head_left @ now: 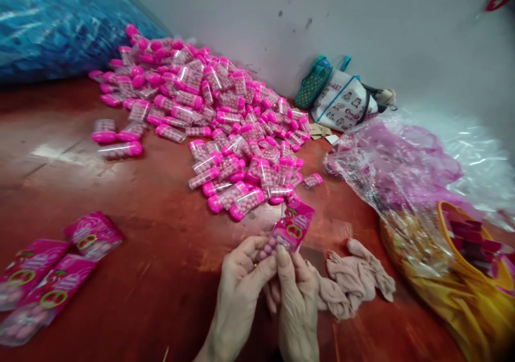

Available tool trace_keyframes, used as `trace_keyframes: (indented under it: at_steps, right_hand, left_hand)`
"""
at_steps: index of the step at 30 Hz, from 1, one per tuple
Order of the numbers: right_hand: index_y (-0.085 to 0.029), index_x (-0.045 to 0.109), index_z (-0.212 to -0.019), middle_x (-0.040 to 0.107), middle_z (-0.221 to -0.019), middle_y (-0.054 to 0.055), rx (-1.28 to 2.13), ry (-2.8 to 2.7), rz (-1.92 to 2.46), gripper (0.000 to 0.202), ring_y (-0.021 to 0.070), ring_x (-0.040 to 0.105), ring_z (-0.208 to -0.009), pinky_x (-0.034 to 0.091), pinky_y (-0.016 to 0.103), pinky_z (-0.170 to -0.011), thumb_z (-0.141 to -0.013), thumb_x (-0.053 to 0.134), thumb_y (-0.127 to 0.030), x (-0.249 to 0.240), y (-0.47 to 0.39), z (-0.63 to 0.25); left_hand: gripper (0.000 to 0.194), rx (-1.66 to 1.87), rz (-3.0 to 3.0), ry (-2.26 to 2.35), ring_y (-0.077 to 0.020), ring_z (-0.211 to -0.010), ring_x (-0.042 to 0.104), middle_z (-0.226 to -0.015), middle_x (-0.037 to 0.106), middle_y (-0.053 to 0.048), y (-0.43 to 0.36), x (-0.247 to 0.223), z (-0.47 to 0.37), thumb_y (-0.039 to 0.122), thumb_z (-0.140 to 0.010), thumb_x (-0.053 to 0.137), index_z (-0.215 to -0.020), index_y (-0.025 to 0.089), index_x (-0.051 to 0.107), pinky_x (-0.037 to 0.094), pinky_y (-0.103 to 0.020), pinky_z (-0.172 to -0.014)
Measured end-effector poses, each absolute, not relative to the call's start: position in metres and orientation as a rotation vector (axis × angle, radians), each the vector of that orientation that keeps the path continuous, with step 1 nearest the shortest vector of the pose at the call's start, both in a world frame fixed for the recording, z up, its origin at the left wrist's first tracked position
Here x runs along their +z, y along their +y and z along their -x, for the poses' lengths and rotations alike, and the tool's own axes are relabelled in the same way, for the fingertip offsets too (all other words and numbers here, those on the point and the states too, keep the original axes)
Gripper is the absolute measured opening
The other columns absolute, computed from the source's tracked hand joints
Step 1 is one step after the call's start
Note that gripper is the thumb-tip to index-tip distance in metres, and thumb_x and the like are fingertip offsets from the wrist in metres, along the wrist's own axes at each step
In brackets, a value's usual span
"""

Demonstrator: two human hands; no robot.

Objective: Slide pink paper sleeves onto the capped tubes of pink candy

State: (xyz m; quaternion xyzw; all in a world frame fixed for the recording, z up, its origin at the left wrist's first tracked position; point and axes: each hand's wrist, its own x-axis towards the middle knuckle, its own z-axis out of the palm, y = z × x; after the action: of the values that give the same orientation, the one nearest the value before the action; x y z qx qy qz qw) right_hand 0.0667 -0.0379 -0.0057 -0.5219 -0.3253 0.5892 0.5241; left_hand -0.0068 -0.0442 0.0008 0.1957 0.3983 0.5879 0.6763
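Held a bright pink pack (293, 225) of small balls toward the near edge of the red floor (161, 244), gripped between thumb and fingers of the left hand (239, 297) and pinched likewise by the right hand (298, 303). Counted three similar packs (60, 292) lying toward the left edge, seemingly finished. Saw many loose pink-capped tubes (228, 117) heaped toward the far edge, apparently unpacked. Looked early on, with far more left than done.
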Motion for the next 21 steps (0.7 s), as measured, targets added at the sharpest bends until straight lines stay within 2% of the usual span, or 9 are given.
trace_keyframes:
  at_steps: [4,7,10,13,14,16,18,20,21]
  right_hand:
    - [-0.017,0.056,-0.072,0.039,-0.042,-0.011,1.511,-0.766,1.236,0.031,0.003,0.03,-0.031,0.027,0.013,-0.029,-0.076,0.064,-0.047,-0.006,-0.034,-0.068]
    - [-0.018,0.057,-0.071,0.038,-0.04,-0.01,1.464,-0.753,1.317,0.035,0.0039,0.029,-0.028,0.024,0.014,-0.026,-0.079,0.057,-0.052,0.001,-0.029,-0.068]
    - [-0.016,0.056,-0.065,0.036,-0.039,-0.01,1.424,-0.798,1.336,0.037,0.0026,0.026,-0.028,0.019,0.013,-0.025,-0.078,0.059,-0.051,0.007,-0.029,-0.064]
    - [-0.015,0.06,-0.065,0.036,-0.039,-0.01,1.338,-0.857,1.352,0.038,0.002,0.024,-0.029,0.017,0.012,-0.024,-0.074,0.063,-0.051,0.005,-0.035,-0.062]
    - [-0.014,0.062,-0.068,0.038,-0.04,-0.009,1.33,-0.873,1.356,0.037,0.0024,0.027,-0.029,0.019,0.013,-0.025,-0.075,0.062,-0.051,0.001,-0.038,-0.063]
    - [-0.014,0.066,-0.08,0.051,-0.048,-0.005,1.343,-0.937,1.348,0.034,0.0048,0.04,-0.035,0.033,0.014,-0.03,-0.08,0.058,-0.047,-0.007,-0.042,-0.066]
    - [-0.015,0.066,-0.094,0.065,-0.07,0.002,1.296,-1.071,1.34,0.029,0.0102,0.057,-0.053,0.048,0.019,-0.047,-0.085,0.055,-0.04,-0.015,-0.045,-0.071]
    - [-0.016,0.065,-0.101,0.069,-0.088,0.007,1.077,-1.273,1.367,0.027,0.0155,0.064,-0.07,0.053,0.025,-0.062,-0.088,0.05,-0.034,-0.019,-0.043,-0.077]
    - [-0.016,0.064,-0.101,0.07,-0.089,0.008,0.913,-1.393,1.389,0.026,0.0167,0.065,-0.073,0.053,0.026,-0.064,-0.09,0.047,-0.032,-0.02,-0.041,-0.079]
  left_hand:
    - [0.008,1.314,-0.453,0.855,-0.0055,-0.038,0.048,-0.055,0.056,0.004,-0.041,0.001,0.015,0.023,-0.083,0.058,-0.086,0.017,0.056,0.039,-0.014,-0.035]
    - [0.009,1.26,-0.508,0.829,-0.0071,-0.033,0.047,-0.049,0.055,0.005,-0.042,0.001,0.015,0.025,-0.085,0.054,-0.089,0.017,0.054,0.038,-0.016,-0.033]
    - [0.007,1.304,-0.525,0.914,-0.0063,-0.04,0.05,-0.055,0.056,0.004,-0.046,0.003,0.013,0.022,-0.081,0.058,-0.085,0.017,0.055,0.041,-0.015,-0.04]
    - [0.006,1.324,-0.525,0.98,-0.0049,-0.043,0.047,-0.055,0.051,0.005,-0.049,0.003,0.01,0.021,-0.08,0.06,-0.08,0.017,0.056,0.042,-0.014,-0.043]
    - [0.006,1.319,-0.524,0.978,-0.0049,-0.041,0.046,-0.054,0.05,0.006,-0.048,0.003,0.01,0.022,-0.08,0.059,-0.08,0.017,0.056,0.04,-0.014,-0.041]
    - [0.008,1.333,-0.51,0.969,-0.0053,-0.042,0.046,-0.056,0.051,0.005,-0.045,0.001,0.01,0.025,-0.082,0.057,-0.081,0.017,0.056,0.038,-0.014,-0.038]
    - [0.01,1.365,-0.488,0.97,-0.0055,-0.044,0.048,-0.063,0.054,0.003,-0.041,-0.001,0.011,0.025,-0.081,0.059,-0.085,0.016,0.055,0.038,-0.015,-0.037]
    - [0.012,1.365,-0.493,0.961,-0.0063,-0.045,0.049,-0.066,0.055,0.002,-0.038,-0.002,0.013,0.025,-0.081,0.059,-0.087,0.016,0.055,0.04,-0.016,-0.038]
    - [0.012,1.359,-0.508,0.956,-0.0071,-0.047,0.05,-0.067,0.055,0.002,-0.037,-0.003,0.013,0.025,-0.081,0.059,-0.087,0.016,0.055,0.042,-0.017,-0.039]
